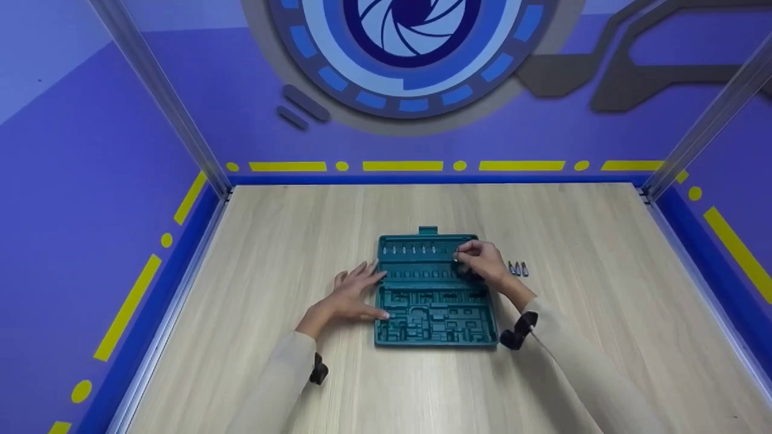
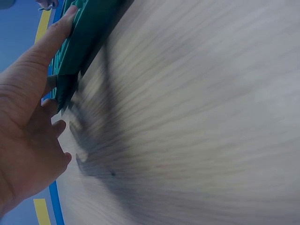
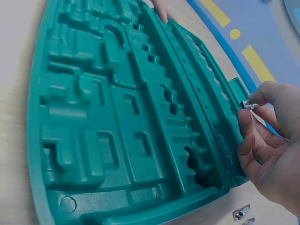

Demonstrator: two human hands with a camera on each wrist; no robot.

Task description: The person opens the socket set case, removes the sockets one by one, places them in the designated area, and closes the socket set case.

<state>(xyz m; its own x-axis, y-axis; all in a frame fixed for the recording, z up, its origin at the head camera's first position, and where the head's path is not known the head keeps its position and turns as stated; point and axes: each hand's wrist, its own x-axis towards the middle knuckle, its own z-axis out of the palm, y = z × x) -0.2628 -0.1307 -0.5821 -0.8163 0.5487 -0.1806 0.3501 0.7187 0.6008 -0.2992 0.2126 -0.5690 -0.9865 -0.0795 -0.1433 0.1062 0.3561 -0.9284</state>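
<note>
One teal tool tray (image 1: pixel 435 301) lies flat mid-table, its latch tab pointing away from the person. The left hand (image 1: pixel 353 295) rests flat, fingers straight, against the tray's left edge. The right hand (image 1: pixel 482 262) pinches one small metal bit (image 3: pixel 249 105) over the far slot row. Three loose bits (image 1: pixel 518 269) lie just right of the tray.

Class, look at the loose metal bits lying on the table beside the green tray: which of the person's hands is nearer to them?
Right. The right hand is over the tray's top rows, just left of the bits; the left hand rests at the tray's far left edge.
</note>
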